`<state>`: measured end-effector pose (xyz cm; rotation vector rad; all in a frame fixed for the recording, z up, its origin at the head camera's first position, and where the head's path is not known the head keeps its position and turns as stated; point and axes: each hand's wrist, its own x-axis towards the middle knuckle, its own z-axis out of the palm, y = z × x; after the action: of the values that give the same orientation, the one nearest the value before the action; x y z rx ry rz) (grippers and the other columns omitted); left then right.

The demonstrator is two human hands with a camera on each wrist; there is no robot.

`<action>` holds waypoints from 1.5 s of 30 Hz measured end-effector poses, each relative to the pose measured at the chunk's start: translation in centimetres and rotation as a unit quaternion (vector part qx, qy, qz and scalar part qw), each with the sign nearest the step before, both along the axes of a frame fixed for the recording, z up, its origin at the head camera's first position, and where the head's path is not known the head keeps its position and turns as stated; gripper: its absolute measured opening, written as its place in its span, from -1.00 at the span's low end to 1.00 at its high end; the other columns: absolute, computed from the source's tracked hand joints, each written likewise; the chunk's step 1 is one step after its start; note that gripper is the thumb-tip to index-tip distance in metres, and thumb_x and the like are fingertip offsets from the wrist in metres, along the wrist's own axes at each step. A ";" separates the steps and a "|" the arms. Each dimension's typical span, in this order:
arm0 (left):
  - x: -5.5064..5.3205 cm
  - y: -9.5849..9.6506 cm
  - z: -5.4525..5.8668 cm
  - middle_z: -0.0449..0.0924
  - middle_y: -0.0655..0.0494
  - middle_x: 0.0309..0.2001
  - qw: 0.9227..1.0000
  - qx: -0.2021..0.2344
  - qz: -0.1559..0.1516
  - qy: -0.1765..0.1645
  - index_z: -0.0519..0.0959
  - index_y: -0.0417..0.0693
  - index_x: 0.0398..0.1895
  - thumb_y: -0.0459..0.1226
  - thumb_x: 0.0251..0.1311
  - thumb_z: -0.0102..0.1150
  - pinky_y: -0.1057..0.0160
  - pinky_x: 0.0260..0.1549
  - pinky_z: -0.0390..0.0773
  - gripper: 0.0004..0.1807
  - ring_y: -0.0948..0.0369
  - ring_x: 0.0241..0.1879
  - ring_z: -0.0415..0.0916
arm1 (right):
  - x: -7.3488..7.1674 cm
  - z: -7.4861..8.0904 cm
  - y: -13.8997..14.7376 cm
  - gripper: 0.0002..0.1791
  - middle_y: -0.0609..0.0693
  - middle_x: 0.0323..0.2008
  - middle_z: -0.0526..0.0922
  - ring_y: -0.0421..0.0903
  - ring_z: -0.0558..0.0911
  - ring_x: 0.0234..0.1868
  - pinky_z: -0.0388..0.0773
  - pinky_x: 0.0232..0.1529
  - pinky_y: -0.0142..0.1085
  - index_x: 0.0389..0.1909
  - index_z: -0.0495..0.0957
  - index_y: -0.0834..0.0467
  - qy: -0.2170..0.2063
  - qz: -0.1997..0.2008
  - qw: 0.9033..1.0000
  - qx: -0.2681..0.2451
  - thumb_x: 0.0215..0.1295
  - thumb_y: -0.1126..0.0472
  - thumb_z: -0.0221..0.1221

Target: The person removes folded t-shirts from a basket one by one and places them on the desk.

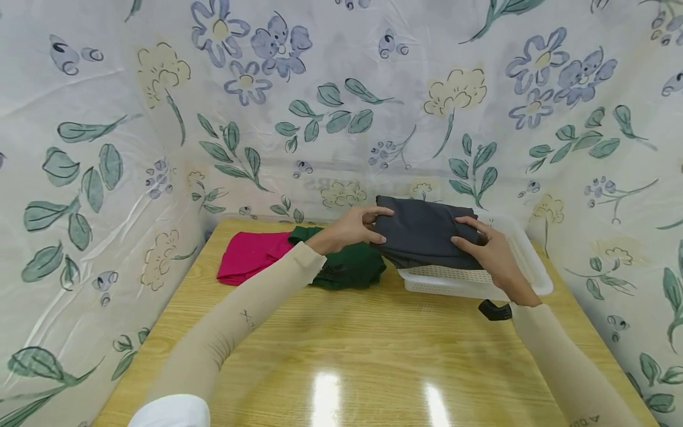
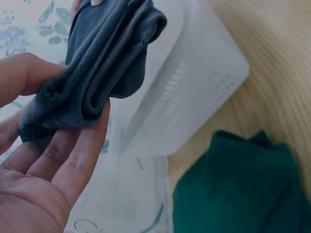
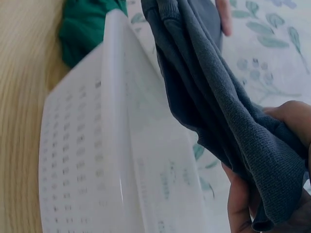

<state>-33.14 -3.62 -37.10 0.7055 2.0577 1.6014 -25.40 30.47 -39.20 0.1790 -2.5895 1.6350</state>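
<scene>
A folded dark grey garment (image 1: 424,231) is held up between both hands over the front left part of a white plastic basket (image 1: 453,287). My left hand (image 1: 349,228) pinches its left end, thumb on one face and fingers on the other; the left wrist view shows the stacked layers and a ribbed edge (image 2: 95,92). At the opposite end, my right hand (image 1: 493,252) grips the cloth the same way. In the right wrist view the folded garment (image 3: 228,107) hangs beside the perforated basket wall (image 3: 73,145).
Left of the basket lies a dark green folded cloth (image 1: 352,267), partly behind my left forearm. A bright pink folded cloth (image 1: 251,255) lies farther left, touching the green one. All stand on a wooden table (image 1: 320,332) with floral fabric (image 1: 341,118) behind and at the sides.
</scene>
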 end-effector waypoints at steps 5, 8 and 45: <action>0.5 -2.2 -0.3 0.43 0.00 0.42 1.000 0.005 -0.002 -0.009 0.45 0.15 0.47 -0.46 0.27 0.37 0.06 -0.01 0.65 -0.29 0.08 0.23 0.55 | 0.1 0.0 -1.8 -0.36 0.28 0.22 0.51 -0.10 0.64 -0.17 0.61 -0.23 -0.39 0.44 0.47 -0.07 0.013 0.000 1.000 0.017 0.38 -0.07 0.34; 0.7 -3.4 -0.5 0.42 0.01 0.43 1.000 0.007 -0.002 -0.012 0.45 0.15 0.46 -0.46 0.27 0.37 0.06 0.03 0.65 -0.29 0.08 0.26 0.53 | 0.4 -0.1 -3.0 -0.38 0.29 0.14 0.57 -0.07 0.67 -0.22 0.62 -0.28 -0.36 0.42 0.49 -0.04 0.025 0.006 1.000 0.017 0.38 -0.05 0.35; 6.6 -17.8 -3.1 0.47 -0.08 0.39 0.998 0.005 0.052 -0.047 0.46 0.06 0.47 -0.38 0.14 0.51 0.06 0.08 0.63 -0.21 0.01 0.31 0.50 | 3.9 -3.6 -15.6 -0.51 0.10 -0.29 0.66 -0.07 0.57 -0.40 0.47 -0.38 -0.25 0.27 0.58 -0.31 0.096 0.047 0.993 0.055 0.33 -0.10 0.38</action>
<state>-26.51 -21.39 -40.19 0.5250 2.0487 1.6700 -21.46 14.84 -42.75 0.4496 -2.5599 1.4227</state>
